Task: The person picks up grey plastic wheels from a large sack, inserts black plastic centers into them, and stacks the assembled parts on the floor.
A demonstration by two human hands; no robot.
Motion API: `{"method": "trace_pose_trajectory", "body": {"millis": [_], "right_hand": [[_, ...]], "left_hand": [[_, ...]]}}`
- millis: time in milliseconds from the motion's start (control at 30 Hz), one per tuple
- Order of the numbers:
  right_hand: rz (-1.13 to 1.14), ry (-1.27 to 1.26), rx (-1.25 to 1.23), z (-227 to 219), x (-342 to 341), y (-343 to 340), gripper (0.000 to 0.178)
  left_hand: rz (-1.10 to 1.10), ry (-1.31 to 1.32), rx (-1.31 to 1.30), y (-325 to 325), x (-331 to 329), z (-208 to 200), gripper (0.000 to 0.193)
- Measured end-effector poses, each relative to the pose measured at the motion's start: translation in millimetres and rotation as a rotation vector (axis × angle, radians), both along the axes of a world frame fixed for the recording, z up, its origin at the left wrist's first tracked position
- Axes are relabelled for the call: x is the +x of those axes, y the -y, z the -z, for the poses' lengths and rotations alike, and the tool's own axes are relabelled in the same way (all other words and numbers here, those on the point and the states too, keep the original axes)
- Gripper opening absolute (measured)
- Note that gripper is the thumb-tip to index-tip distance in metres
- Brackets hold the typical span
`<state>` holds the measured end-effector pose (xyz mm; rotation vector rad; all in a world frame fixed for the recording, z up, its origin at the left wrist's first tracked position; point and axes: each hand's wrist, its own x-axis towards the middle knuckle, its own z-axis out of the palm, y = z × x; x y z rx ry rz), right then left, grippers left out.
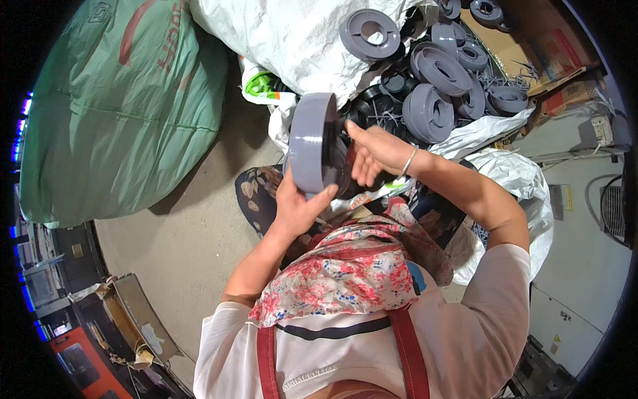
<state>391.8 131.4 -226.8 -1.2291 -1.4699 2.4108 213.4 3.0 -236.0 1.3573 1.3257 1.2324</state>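
Observation:
A round grey plastic part (307, 146), like a broad ring or cap, is held on edge in front of me. My left hand (297, 206) grips its lower edge, thumb toward the right side and fingers behind, partly hidden. The part's shiny outer wall faces left, and its shaded face is turned right. Close beside that shaded face is my right hand (380, 154), thumb and fingers apart; whether its fingertips touch the part I cannot tell. Just beyond my hands lies a heap of similar grey ring parts (428, 113) mixed with black plastic pieces (397, 81).
At the left stands a large green sack (126, 120). White sacking (279, 46) spreads at the back, with one grey ring (369, 34) on it. A cardboard box (558, 43) is at the back right, near a pale cabinet (578, 279). A patterned apron (339, 279) covers my lap.

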Motion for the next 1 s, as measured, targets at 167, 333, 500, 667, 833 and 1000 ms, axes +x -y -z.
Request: {"method": "trace_pose_trajectory", "body": {"millis": [167,333,500,667,833,1000], "right_hand": [[0.261,0.429,1.440,48,-18,-97,0.048],[0.192,0.798,1.695,79,-11,-196,0.072],[0.186,0.703,1.674,64,-19,-200,0.042],[0.368,-0.709,0.107,-15,-24,-133,0.045],[0.382,-0.158,0.768,67,-25,-136,0.026],[-0.198,0.827,1.172,134,-20,-111,0.044]], "left_hand": [[0.328,-0.823,0.108,1,-23,14,0.089],[0.207,-0.558,0.145,-16,-11,8,0.057],[-0.095,0.195,-0.052,-37,-25,9,0.008],[-0.282,0.606,0.199,-89,-25,17,0.059],[-0.158,1.019,-0.200,-108,-15,-7,0.043],[-0.268,0.872,-0.141,-87,-30,-9,0.045]]}}
